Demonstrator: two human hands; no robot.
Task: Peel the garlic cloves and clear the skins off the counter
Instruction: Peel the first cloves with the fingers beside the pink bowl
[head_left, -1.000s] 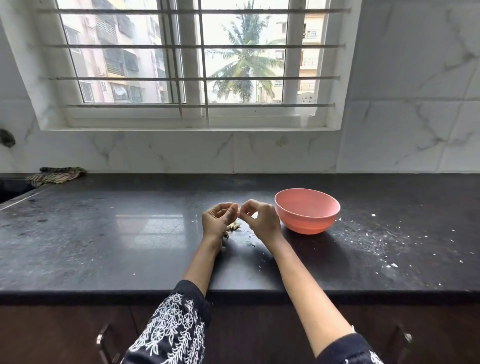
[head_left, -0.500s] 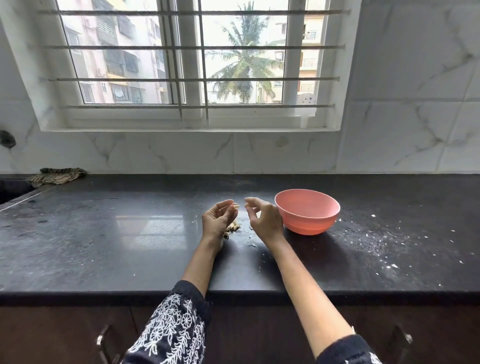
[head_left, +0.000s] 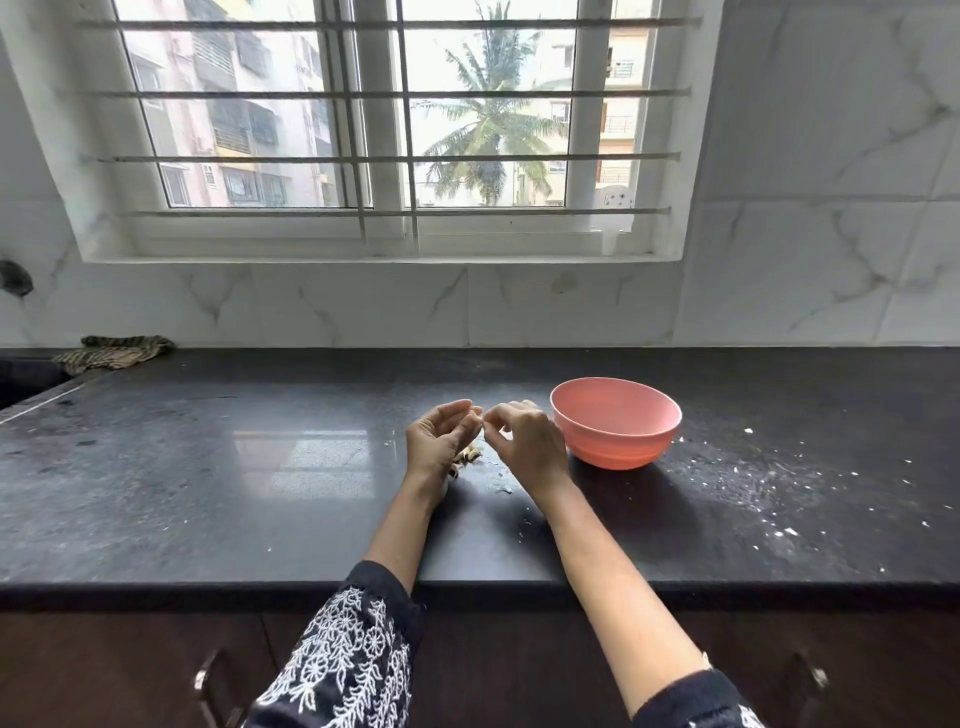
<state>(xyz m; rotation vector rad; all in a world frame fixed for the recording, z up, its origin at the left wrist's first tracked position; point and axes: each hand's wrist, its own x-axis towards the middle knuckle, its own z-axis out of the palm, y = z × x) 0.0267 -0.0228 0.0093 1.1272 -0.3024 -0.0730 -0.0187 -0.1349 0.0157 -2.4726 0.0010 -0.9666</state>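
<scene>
My left hand (head_left: 439, 439) and my right hand (head_left: 527, 441) meet fingertip to fingertip above the black counter (head_left: 260, 493), just left of a pink bowl (head_left: 615, 422). Both pinch a small garlic clove (head_left: 480, 415) between thumb and fingers; most of the clove is hidden by the fingers. A small heap of garlic skins (head_left: 470, 454) lies on the counter under my left hand. A few skin scraps (head_left: 504, 488) lie near my right wrist.
White crumbs and flecks (head_left: 769, 478) are scattered over the counter to the right of the bowl. A striped cloth (head_left: 117, 351) lies at the back left by a sink edge. Tiled wall and barred window stand behind. Cabinet handles sit below the front edge.
My right hand drew away from the left toward the bowl half a second ago, then came back; now the fingertips of both hands meet again on the clove.
</scene>
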